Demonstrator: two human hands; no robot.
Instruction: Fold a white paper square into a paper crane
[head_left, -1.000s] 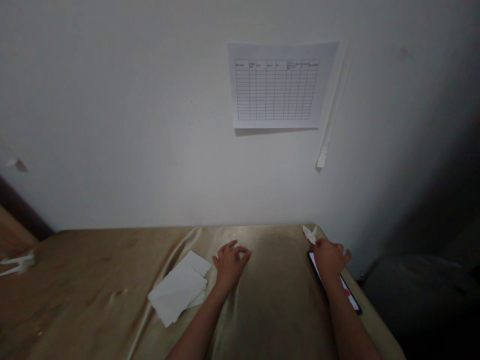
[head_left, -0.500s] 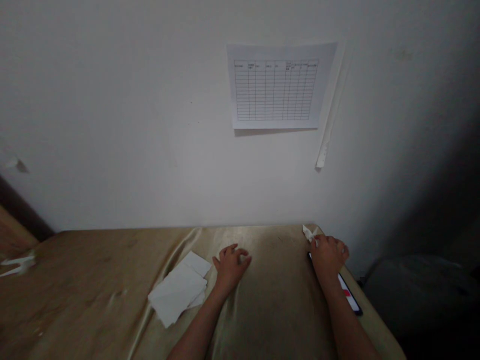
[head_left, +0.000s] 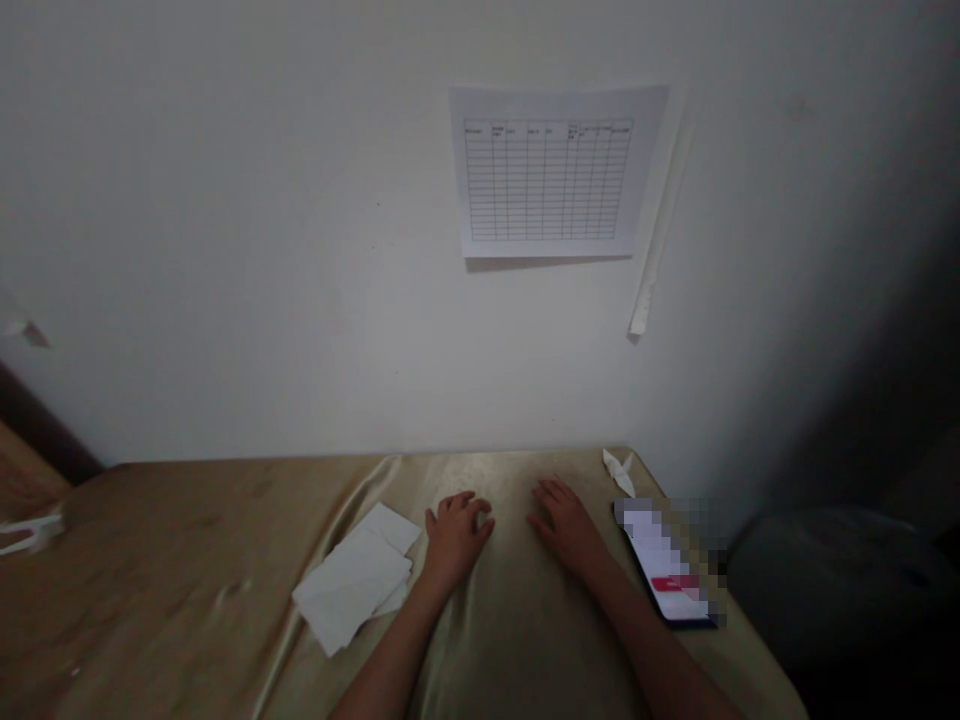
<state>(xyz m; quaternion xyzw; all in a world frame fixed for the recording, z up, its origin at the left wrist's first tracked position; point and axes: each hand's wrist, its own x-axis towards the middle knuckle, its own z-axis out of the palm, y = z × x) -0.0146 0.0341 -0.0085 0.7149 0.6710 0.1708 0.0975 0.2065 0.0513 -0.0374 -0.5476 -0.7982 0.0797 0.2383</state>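
Note:
My left hand [head_left: 459,530] rests on the gold satin-like cloth [head_left: 510,620], fingers loosely curved and apart, with nothing in it. Just left of it lies a small stack of white paper sheets [head_left: 356,580], slightly fanned. My right hand [head_left: 562,520] lies on the cloth a short way to the right of my left hand, fingers stretched out and holding nothing. Further right, by the table's far corner, sits a small folded white paper piece [head_left: 619,472]. A phone [head_left: 664,565] with a lit screen, partly blurred, lies near the right edge, apart from my right hand.
A printed table sheet [head_left: 547,180] hangs on the pale wall behind, beside a narrow white strip [head_left: 652,270]. White scraps [head_left: 34,533] lie at the far left. A dark rounded object [head_left: 840,580] stands beyond the table's right edge.
My right hand has let go of the folded white paper piece at the far corner and moved left to the cloth. The phone is now uncovered. My left hand stays nearly in place.

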